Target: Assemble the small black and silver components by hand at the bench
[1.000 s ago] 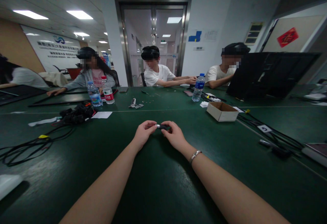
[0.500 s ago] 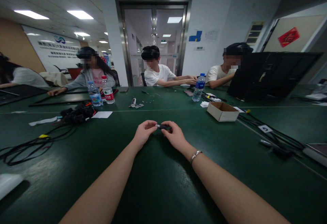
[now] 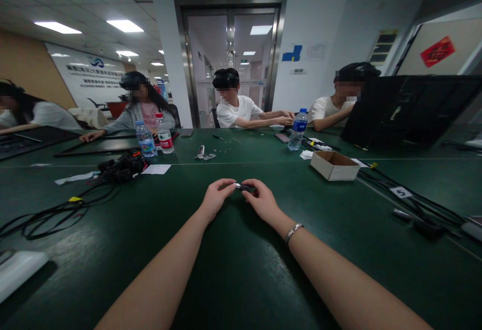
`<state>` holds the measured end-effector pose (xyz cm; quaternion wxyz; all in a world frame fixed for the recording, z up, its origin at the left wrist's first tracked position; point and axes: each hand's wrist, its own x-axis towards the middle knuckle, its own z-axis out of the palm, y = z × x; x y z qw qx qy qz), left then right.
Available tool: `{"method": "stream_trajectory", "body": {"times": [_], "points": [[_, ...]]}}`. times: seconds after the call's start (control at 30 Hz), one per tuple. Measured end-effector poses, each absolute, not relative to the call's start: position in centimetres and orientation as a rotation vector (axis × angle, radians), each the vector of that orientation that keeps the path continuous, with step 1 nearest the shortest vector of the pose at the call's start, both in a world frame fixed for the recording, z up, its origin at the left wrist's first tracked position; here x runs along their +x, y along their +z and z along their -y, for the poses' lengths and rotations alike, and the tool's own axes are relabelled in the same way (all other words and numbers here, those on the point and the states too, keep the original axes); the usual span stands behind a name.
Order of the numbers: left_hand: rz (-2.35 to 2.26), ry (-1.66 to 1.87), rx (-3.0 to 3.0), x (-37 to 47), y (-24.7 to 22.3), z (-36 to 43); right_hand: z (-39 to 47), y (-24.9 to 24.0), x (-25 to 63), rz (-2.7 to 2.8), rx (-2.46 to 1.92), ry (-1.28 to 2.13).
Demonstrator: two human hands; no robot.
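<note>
Black and silver, a small slim object [image 3: 244,187] I can't quite make out is pinched at one end by the left hand [image 3: 217,199] and at the other by the right hand [image 3: 262,201], left of the open box [image 3: 343,173].

Shiny metal, clear plastic, dull card

Part [image 3: 244,187]: one end bright, glossy metal; other dk., matt, plastic-looking. Bracelet [image 3: 293,233]: polished metal, smooth. Table [image 3: 241,269]: smooth, grn., semi-gloss w/ blurry sheen. Box [image 3: 338,172]: card-like, matt. Btls. [image 3: 297,131]: smooth, clear, glossy plastic. Sheet [image 3: 157,169]: wht. paper, matt. Cables [image 3: 433,207]: blk., rubber or plastic, can't tell which. Monitor [image 3: 410,111]: blk. plastic, mostly matt. Wht. case [image 3: 24,269]: smooth plastic, low sheen. Door frame [image 3: 229,2]: satin-finish metal. Shirt [image 3: 241,111]: wht. cloth, matt.
</note>
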<state>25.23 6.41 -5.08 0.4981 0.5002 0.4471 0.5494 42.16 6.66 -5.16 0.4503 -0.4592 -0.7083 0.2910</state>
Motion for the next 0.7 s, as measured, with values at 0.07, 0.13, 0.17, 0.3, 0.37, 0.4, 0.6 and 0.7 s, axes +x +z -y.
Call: {"method": "stream_trajectory", "body": {"times": [0.07,0.13,0.17,0.3,0.37,0.4,0.6,0.7], "points": [[-1.082,1.325,1.231,25.3,-5.1,-6.39,-6.81,-5.38,42.15,1.748,-1.122,0.722],[-1.077,1.319,1.255,25.34,-5.09,-6.37,-6.95,-5.6,42.17,1.741,-1.117,0.727],[-1.072,1.313,1.263,25.35,-5.04,-6.35,-7.03,-5.7,42.18,1.739,-1.116,0.73],[-1.058,1.306,1.27,25.36,-4.68,-6.19,-7.23,-5.9,42.25,1.735,-1.115,0.732],[-1.066,1.307,1.27,25.36,-4.56,-6.15,-7.22,-5.81,42.26,1.735,-1.109,0.736],[-1.064,1.31,1.271,25.36,-4.55,-6.15,-7.19,-5.73,42.26,1.736,-1.108,0.736],[-1.043,1.313,1.253,25.38,-4.67,-6.25,-7.02,-5.47,42.28,1.742,-1.097,0.737],[-1.057,1.317,1.213,25.48,-4.46,-6.15,-7.03,-5.54,42.33,1.732,-1.077,0.739]]}}
